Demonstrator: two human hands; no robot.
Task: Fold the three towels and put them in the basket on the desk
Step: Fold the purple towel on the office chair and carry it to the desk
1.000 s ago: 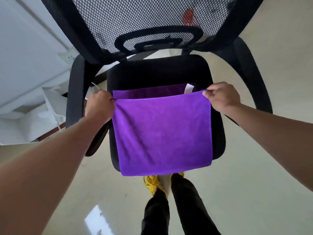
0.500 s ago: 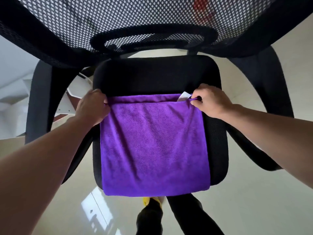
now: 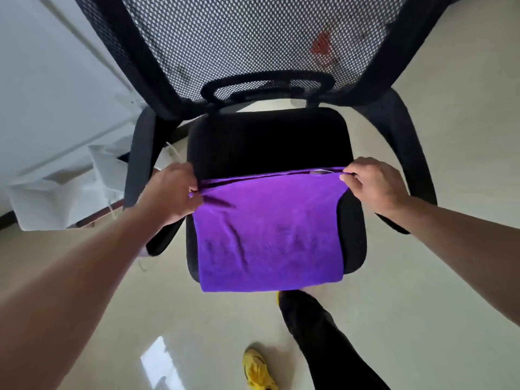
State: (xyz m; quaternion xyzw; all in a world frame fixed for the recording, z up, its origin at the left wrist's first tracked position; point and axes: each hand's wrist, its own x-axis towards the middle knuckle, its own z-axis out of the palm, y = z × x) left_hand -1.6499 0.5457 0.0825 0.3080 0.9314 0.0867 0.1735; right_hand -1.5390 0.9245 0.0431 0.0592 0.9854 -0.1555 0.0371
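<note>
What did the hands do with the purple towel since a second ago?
Both hands, left hand and right hand, kept pinching the far corners of the purple towel and laid it lower onto the chair seat. The white tag is now almost hidden. The towel remains folded double, its near edge hanging over the seat front.

Purple towel point(image 3: 270, 235) folded on black chair seat point(image 3: 267, 142), left hand point(image 3: 171, 197) and right hand point(image 3: 374, 185) pinching its far corners

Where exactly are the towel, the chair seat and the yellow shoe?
towel point(image 3: 270, 235): head view, middle of the purple cloth.
chair seat point(image 3: 267, 142): head view, bare black cushion behind the towel.
yellow shoe point(image 3: 257, 370): head view, top of the shoe on the floor.
</note>
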